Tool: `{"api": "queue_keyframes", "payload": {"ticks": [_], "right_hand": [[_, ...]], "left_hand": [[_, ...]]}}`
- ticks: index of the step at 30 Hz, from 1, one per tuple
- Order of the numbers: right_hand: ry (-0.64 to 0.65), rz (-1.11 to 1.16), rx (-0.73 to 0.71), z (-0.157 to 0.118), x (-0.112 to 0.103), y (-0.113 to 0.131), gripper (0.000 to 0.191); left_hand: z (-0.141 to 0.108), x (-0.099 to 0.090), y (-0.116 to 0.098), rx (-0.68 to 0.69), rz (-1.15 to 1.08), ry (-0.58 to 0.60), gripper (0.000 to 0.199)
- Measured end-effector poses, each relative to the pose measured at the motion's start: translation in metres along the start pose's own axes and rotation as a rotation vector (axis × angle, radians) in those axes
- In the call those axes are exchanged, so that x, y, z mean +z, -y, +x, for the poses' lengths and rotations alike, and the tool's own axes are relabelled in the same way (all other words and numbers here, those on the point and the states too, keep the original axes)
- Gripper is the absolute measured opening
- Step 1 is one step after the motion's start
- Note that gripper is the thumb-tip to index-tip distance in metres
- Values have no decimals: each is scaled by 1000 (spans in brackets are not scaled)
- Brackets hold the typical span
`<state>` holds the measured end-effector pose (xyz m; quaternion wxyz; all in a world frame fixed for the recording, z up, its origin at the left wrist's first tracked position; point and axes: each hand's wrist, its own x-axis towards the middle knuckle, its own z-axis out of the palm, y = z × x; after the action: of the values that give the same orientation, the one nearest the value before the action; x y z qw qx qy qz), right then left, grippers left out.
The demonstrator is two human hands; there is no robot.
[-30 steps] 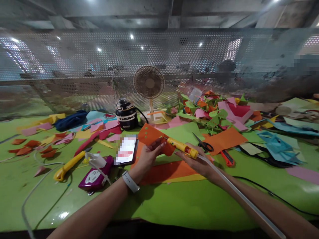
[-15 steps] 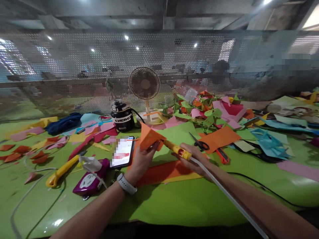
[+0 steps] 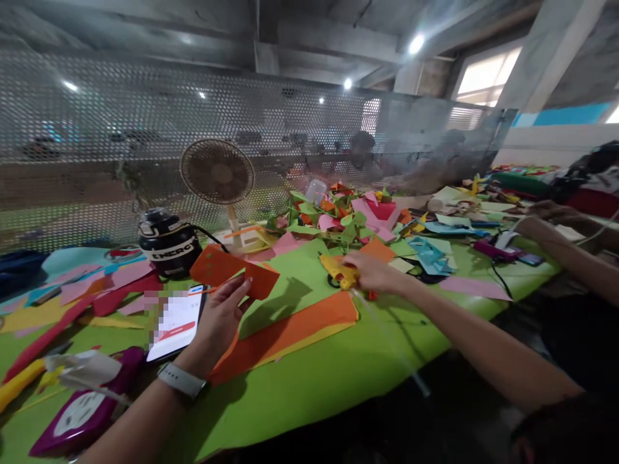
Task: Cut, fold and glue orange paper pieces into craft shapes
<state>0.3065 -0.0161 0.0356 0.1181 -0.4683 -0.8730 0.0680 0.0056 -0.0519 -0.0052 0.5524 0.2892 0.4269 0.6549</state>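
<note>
Left grip closed on orange card, held up off surface, near phone. Card likely light, bendy, easily creased; pinch by edge. Right grip closed round yellow glue gun. Gun likely stiff, light; hold body, avoid probably hot nose. Clear stick sticks out rear. Vs earlier: gun nose was at card, now well apart; view swung right.
</note>
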Motion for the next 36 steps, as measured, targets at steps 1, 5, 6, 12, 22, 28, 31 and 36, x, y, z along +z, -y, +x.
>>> {"api": "queue_keyframes", "payload": {"ticks": [1, 5, 6, 12, 22, 28, 31, 36], "right_hand": [[9, -7, -3, -6, -5, -12, 26], [72, -49, -18, -26, -22, -54, 20], [91, -56, -27, -29, -24, -62, 20], [165, -83, -99, -35, -24, -86, 21], [189, -39, -193, -32, -16, -110, 44], [211, -30, -139, -37, -28, -110, 51], [101, -62, -157, -29, -30, -86, 41], [30, 13, -327, -3, 12, 6, 50]], "left_hand": [[-1, 2, -2, -17, -21, -15, 30], [-5, 6, -5, -55, -19, -86, 18], [-5, 5, -5, -58, -19, -86, 18], [4, 0, 2, -31, -24, -15, 23], [14, -7, 9, 98, -84, 110, 30], [16, -8, 0, 140, -48, 170, 28], [17, -8, -9, 169, -67, 136, 28], [20, -10, -15, 142, -78, 61, 27]]}}
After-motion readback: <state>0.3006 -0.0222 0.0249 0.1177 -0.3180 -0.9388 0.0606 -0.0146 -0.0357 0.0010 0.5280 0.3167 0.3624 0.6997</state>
